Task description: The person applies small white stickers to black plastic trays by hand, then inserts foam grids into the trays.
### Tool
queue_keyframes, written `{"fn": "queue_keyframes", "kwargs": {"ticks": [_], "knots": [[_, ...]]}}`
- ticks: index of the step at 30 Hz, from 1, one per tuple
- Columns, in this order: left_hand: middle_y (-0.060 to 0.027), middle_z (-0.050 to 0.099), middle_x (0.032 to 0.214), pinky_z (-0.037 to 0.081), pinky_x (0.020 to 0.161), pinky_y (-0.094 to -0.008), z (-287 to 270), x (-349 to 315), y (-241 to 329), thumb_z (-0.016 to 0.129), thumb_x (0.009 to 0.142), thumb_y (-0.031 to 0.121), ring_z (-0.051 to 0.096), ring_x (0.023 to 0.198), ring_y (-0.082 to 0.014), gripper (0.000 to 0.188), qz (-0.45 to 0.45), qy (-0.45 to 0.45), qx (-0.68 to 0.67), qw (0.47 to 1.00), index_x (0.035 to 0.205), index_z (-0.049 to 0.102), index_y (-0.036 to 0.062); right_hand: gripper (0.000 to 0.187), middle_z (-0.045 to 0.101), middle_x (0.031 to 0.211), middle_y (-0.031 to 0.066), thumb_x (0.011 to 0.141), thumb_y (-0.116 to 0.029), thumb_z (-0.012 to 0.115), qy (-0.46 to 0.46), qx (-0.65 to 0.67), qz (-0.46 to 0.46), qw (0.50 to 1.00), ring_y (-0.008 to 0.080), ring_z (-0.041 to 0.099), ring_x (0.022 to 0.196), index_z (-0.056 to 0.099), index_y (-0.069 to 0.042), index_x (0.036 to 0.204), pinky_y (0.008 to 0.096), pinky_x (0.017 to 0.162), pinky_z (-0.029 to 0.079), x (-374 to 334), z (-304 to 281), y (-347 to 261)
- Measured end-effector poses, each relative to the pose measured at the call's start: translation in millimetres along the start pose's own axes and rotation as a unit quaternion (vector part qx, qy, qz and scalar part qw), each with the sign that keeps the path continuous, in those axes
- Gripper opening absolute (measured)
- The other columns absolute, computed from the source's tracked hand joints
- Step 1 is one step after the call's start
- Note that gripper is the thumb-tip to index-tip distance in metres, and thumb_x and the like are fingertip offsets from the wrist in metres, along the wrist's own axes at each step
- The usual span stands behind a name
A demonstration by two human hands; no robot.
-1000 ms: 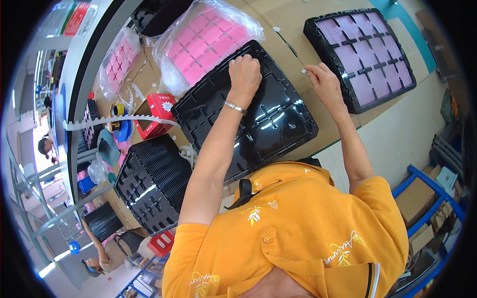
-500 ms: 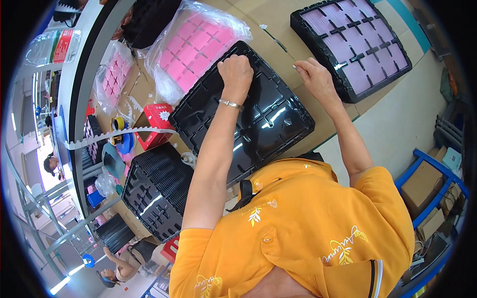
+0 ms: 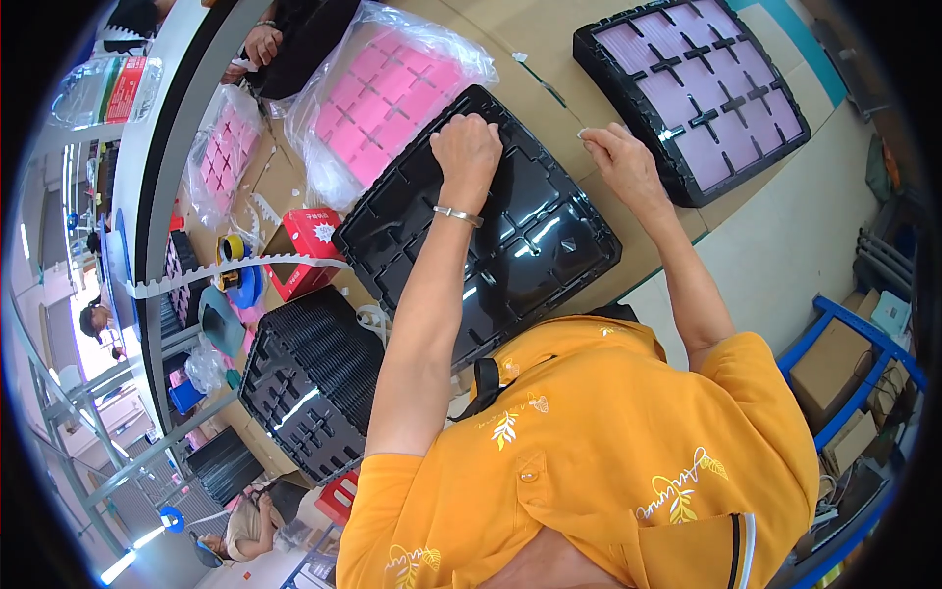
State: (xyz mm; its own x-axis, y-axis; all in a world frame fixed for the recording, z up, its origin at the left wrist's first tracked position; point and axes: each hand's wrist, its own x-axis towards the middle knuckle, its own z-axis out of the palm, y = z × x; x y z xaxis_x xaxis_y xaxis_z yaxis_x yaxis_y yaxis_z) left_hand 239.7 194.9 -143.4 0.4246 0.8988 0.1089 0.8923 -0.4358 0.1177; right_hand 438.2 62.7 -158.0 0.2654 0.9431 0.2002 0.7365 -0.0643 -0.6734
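Note:
Over the upper part of a glossy black plastic tray [image 3: 559, 250], my left hand [image 3: 467, 149] is closed in a fist, knuckles up. Whatever its fingers hold, if anything, is hidden. My right hand [image 3: 624, 165] is off the tray's right side, thumb and forefinger pinched on a small white piece [image 3: 584, 133] too small to name. The tray has moulded ridges and cross shapes and lies tilted on a brown cardboard surface [image 3: 491, 39]. At the upper right, a second black tray filled with pale pink sheets [image 3: 726, 157] lies near my right hand.
Plastic-wrapped pink sheets [image 3: 343, 118] lie beyond the tray. Nested black trays [image 3: 314, 378] are stacked at its left, below a red box [image 3: 312, 236] and a white serrated strip [image 3: 196, 277]. A co-worker's hand [image 3: 263, 44] shows at the upper left. A blue frame [image 3: 834, 324] stands at the right.
My hands have barely shifted, and the tray stays in place. A co-worker's hand has come into view at the upper left. The person at the lower left has lowered an arm.

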Motion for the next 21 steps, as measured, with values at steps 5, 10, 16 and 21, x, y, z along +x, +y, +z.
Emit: {"fn": "queue_keyframes", "kwargs": {"ticks": [5, 10, 16, 21], "knots": [[-0.0192, 0.068, 0.079, 0.050, 0.067, -0.0464, 2, 5, 5, 0.062, 0.079, 0.016, 0.068, 0.075, -0.0340, 0.018, -0.005, -0.011, 0.022, 1.000, 0.075, 0.069, -0.0004, 0.014, 0.063, 0.089, 0.0096, 0.091, -0.018, 0.062, -0.002, 0.000, -0.004, 1.000, 0.0320, 0.065, 0.082, 0.069, -0.009, 0.098, 0.0410, 0.072, 0.052, 2, 1, -3], [-0.0186, 0.068, 0.078, 0.049, 0.066, -0.0453, 0, 7, 10, 0.063, 0.078, 0.016, 0.068, 0.074, -0.0326, 0.016, 0.005, 0.004, 0.045, 0.999, 0.075, 0.069, 0.0012, 0.014, 0.063, 0.089, 0.0098, 0.091, -0.018, 0.062, -0.002, -0.011, -0.002, 1.000, 0.0321, 0.065, 0.081, 0.069, -0.008, 0.098, 0.0414, 0.071, 0.052, 5, 1, 1], [-0.0164, 0.069, 0.085, 0.046, 0.072, -0.0478, -4, 2, 13, 0.059, 0.078, 0.010, 0.068, 0.080, -0.0322, 0.014, -0.005, -0.002, 0.087, 0.996, 0.082, 0.070, 0.0030, 0.014, 0.061, 0.088, 0.0135, 0.091, -0.016, 0.062, 0.004, -0.003, -0.022, 1.000, 0.0360, 0.063, 0.081, 0.068, -0.008, 0.100, 0.0437, 0.069, 0.050, 2, -2, 1], [-0.0121, 0.067, 0.080, 0.042, 0.070, -0.0431, 7, -4, 20, 0.060, 0.079, 0.011, 0.065, 0.077, -0.0272, 0.013, -0.003, 0.007, 0.073, 0.997, 0.077, 0.072, 0.0083, 0.013, 0.061, 0.088, 0.0144, 0.090, -0.013, 0.063, -0.001, -0.004, -0.031, 1.000, 0.0366, 0.063, 0.082, 0.068, -0.007, 0.101, 0.0435, 0.070, 0.050, -7, 1, 4]]}}
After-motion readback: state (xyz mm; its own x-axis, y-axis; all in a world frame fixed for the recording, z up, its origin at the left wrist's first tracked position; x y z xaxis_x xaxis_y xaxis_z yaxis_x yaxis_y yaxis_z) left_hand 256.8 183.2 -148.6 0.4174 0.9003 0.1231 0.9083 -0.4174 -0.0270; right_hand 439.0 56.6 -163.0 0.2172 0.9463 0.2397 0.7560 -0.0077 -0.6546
